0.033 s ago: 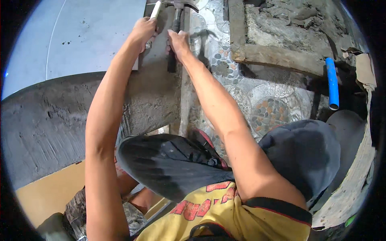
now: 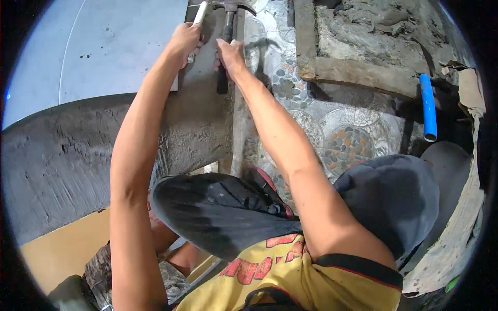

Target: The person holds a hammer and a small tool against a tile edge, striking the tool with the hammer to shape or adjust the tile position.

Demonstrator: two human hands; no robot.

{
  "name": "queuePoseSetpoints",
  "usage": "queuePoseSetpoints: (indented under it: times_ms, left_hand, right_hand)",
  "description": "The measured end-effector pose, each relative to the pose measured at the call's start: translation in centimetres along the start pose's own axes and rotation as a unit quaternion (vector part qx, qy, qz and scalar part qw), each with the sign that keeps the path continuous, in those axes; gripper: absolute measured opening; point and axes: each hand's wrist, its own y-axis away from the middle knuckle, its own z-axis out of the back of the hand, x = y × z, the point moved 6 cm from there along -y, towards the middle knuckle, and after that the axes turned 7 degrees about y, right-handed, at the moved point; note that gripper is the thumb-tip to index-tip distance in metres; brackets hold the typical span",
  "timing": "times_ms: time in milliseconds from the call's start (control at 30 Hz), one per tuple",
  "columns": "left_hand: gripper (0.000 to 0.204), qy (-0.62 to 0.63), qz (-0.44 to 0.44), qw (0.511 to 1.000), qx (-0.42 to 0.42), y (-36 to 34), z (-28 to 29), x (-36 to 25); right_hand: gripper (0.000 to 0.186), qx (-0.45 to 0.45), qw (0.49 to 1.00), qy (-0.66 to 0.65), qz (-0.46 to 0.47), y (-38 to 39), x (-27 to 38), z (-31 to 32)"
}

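Observation:
My left hand point(image 2: 185, 44) is closed around a white bar point(image 2: 200, 14) near the right edge of the large pale grey tiles point(image 2: 104, 41). Just to its right, my right hand point(image 2: 229, 54) grips the dark handle of a claw hammer point(image 2: 232, 7). The hammer's steel head is at the top of the bar, though I cannot tell whether they touch. Below both hands is rough grey mortar point(image 2: 202, 119), with a narrow ledge running along its right side.
A patterned tile floor point(image 2: 345, 137) lies right of the ledge. A mortar-filled wooden frame point(image 2: 358, 70), blue pipe point(image 2: 428, 106) and torn cardboard point(image 2: 469, 90) are farther right. My bent knees are below. A tan board point(image 2: 62, 233) and someone's bare skin point(image 2: 181, 259) show lower left.

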Motion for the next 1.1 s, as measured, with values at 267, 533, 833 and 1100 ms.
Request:
queuePoseSetpoints:
  times_ms: [267,533,833,1100]
  left_hand:
    - [0.034,0.018,-0.001,1.000,0.002,-0.4,0.9,1.0]
    - [0.032,0.048,0.018,0.998,0.024,0.2,-1.0,-0.5]
    - [0.034,0.030,-0.011,0.999,0.037,0.4,2.6,0.9]
    - [0.035,0.022,-0.034,0.997,0.069,-0.8,1.7,1.5]
  right_hand:
    - [0.037,0.046,0.998,-0.038,-0.015,0.0,-1.3,-1.9]
    - [0.033,-0.009,0.988,0.130,0.081,-1.3,1.5,0.8]
    - [0.018,0.042,0.997,-0.006,-0.058,3.2,5.7,1.1]
    - [0.021,0.021,0.998,-0.038,-0.047,2.4,5.5,0.7]
